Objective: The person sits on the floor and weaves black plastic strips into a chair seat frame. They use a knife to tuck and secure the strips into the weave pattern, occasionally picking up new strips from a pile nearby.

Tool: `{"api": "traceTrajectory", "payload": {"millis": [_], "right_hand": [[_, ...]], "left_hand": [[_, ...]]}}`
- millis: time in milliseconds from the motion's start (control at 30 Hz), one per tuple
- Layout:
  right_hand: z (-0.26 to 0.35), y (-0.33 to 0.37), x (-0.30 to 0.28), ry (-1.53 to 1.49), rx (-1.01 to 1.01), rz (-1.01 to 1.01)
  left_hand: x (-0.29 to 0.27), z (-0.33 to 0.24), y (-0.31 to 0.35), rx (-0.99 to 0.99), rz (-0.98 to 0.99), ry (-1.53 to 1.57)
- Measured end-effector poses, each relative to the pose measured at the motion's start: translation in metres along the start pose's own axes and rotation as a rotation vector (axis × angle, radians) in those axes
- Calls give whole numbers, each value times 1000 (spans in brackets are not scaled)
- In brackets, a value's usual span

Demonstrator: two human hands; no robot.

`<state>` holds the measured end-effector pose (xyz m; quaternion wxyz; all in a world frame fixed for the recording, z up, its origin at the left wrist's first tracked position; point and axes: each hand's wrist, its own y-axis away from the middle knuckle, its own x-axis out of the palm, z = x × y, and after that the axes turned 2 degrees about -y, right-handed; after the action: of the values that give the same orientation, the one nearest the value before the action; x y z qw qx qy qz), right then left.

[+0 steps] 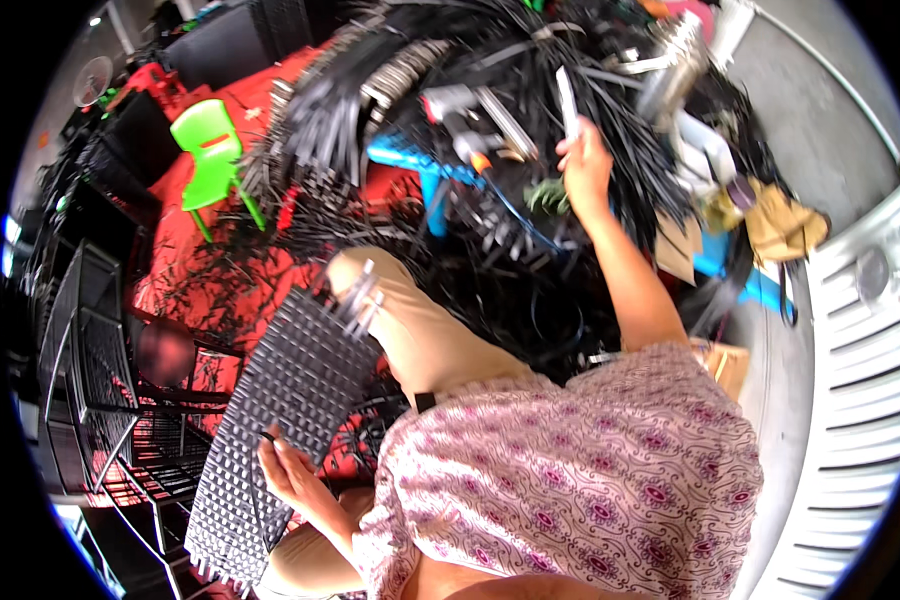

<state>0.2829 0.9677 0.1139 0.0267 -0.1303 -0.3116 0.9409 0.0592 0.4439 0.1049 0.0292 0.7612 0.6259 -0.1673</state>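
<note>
A dark grey woven panel [295,390] of flat strips leans across my lap on the left, beside my raised knee. My left hand [292,472] rests at its face, fingers pinched on a thin black strip [268,437]. Away from the panel, my right arm reaches forward over the heap of black strips [630,130]. In its grip my right hand [588,168] has a pale, flat, blade-like tool [567,98], pointing away from me; its exact kind is blurred. Loose pale strip ends [362,300] stick out at the panel's upper corner, near my knee.
A blue bench [405,155] carries tools, among them a grey and red power tool [450,103]. A green chair [210,155] stands far left on the scrap-littered red floor. Black metal frames [120,410] stand at left. Tan cloth [782,222] lies right, near the ribbed pale wall [860,400].
</note>
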Motion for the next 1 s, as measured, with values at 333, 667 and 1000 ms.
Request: {"api": "traceTrajectory", "payload": {"millis": [333,667,1000], "right_hand": [[-92,-17,-240,1132,286,-227],[-143,-6,-251,1334,222,-14],[-118,15,-248,1451,505,109]], "left_hand": [[36,7,-6,22,170,32],[46,2,-2,84,188,3],[48,9,5,67,171,-8]]}}
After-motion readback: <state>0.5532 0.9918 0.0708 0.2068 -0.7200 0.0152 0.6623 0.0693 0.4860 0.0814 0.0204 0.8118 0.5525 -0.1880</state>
